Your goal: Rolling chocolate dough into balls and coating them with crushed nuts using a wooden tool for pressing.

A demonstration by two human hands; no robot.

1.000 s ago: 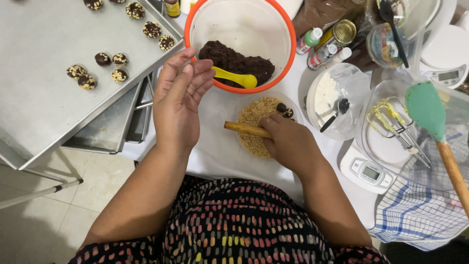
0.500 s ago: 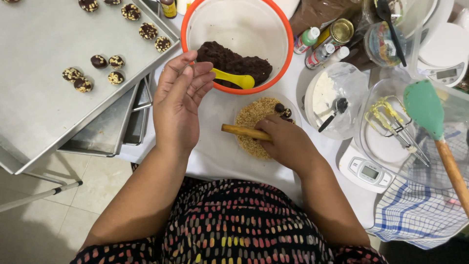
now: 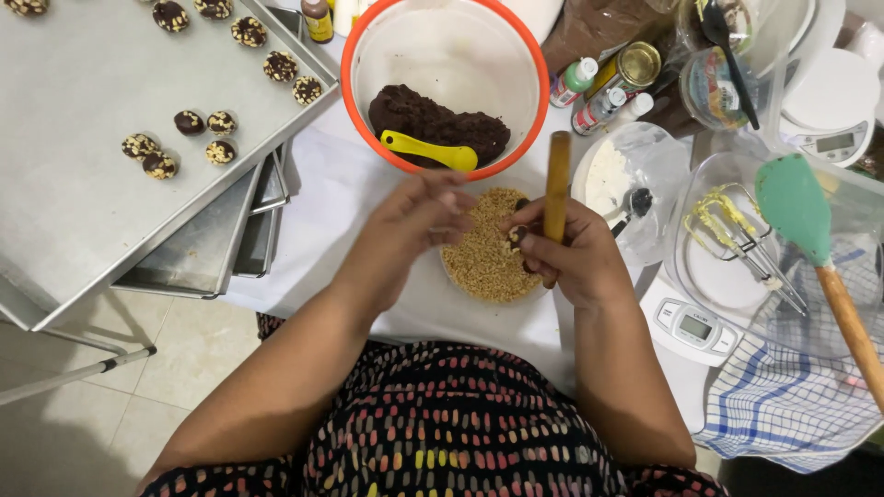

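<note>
wooden stick: [image 3: 556,184] upright, over far edge of crumb dish
right hand: [image 3: 571,258] clenched round the stick's lower end, small dark dough ball [image 3: 516,236] at its fingertips
left hand: [image 3: 414,230] loose, fingers blurred, grasping nothing that shows, beside crumb dish
crumb dish: [image 3: 483,262] round, tan chopped nuts, on white cloth
orange bowl: [image 3: 354,55] just beyond, dark dough [image 3: 433,120], yellow spoon [image 3: 428,150] inside
surface: [image 3: 322,198] white cloth, crowded right side; scale [image 3: 695,324], glass bowl with beaters [image 3: 737,235], green spatula [image 3: 794,204], checked towel [image 3: 792,405]
tray: [image 3: 83,212] steel, left, coated balls [image 3: 175,147] in clusters
room: pale tiled floor [image 3: 101,405] below tray
</note>
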